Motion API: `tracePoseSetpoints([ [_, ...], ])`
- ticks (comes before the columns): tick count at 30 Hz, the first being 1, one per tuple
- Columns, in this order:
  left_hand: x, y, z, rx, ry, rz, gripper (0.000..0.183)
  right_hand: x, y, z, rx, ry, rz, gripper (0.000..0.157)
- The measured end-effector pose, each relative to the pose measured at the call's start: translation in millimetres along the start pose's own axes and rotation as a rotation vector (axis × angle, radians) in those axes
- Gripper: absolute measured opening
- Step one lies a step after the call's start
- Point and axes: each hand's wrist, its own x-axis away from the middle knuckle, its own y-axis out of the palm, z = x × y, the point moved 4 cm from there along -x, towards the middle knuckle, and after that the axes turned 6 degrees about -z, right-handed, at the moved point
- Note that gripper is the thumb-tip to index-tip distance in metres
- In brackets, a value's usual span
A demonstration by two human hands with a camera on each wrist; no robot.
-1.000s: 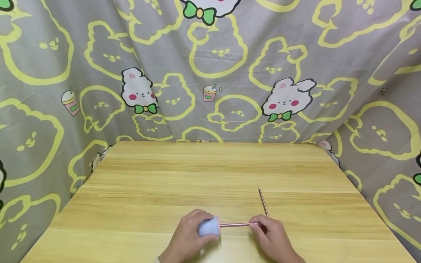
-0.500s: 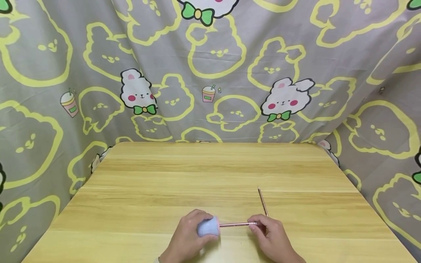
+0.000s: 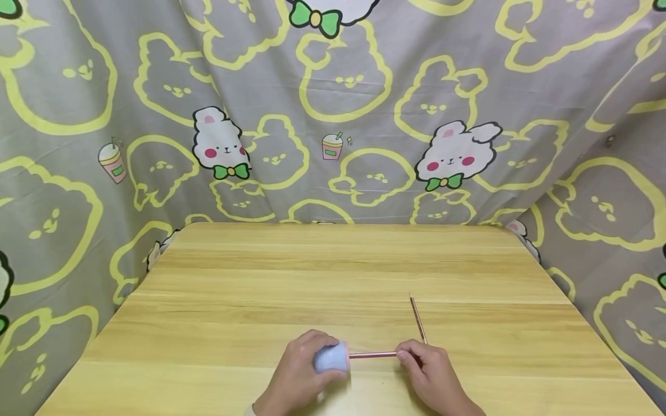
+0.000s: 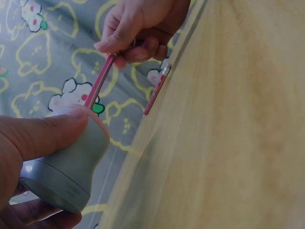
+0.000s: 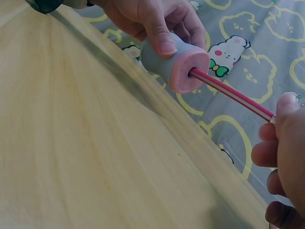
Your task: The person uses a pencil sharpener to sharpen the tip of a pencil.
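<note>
My left hand [image 3: 299,371] grips a light blue pencil sharpener [image 3: 331,359], which lies sideways above the table with its pink end facing right. A pencil [image 3: 372,355] is inserted in the hole of that pink face [image 5: 180,82], as the right wrist view shows. My right hand [image 3: 434,374] pinches the pencil's outer end between thumb and fingers. In the left wrist view, the thumb lies along the sharpener's body [image 4: 78,164] and other fingers are under its base. The pencil's tip is hidden inside the sharpener.
A second pencil [image 3: 418,319] lies on the wooden table [image 3: 291,277] just beyond my right hand. Behind the table and at both sides hangs a grey curtain [image 3: 291,86] with yellow outlines and rabbit faces.
My right fingers have shifted slightly on the pencil, and its pale end, visible before, is now covered in the head view. The left hand and sharpener hold nearly still.
</note>
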Motion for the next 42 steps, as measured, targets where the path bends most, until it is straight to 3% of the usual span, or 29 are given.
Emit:
tracePoseSetpoints([
  [7,-0.8,0.3,0.1,-0.008,0.003,0.006,0.042,0.4,0.1,-1.3,0.001,0.042,-0.014,0.028],
  [15,-0.6,0.7,-0.5,-0.004,-0.004,-0.001,0.042,2.4,2.7,1.9,-0.021,0.031,-0.022,0.034],
  [27,1.1,-0.7,-0.3,0.009,-0.007,-0.007,0.041,0.3,0.8,-2.2,-0.009,0.054,-0.041,0.022],
  [34,0.5,-1.8,1.1,0.005,-0.012,-0.008,0.042,1.8,2.2,0.1,-0.011,0.023,-0.032,0.033],
  [42,1.3,-1.1,1.0,0.000,-0.023,-0.014,0.042,0.8,1.6,-2.4,-0.005,0.049,-0.050,0.030],
])
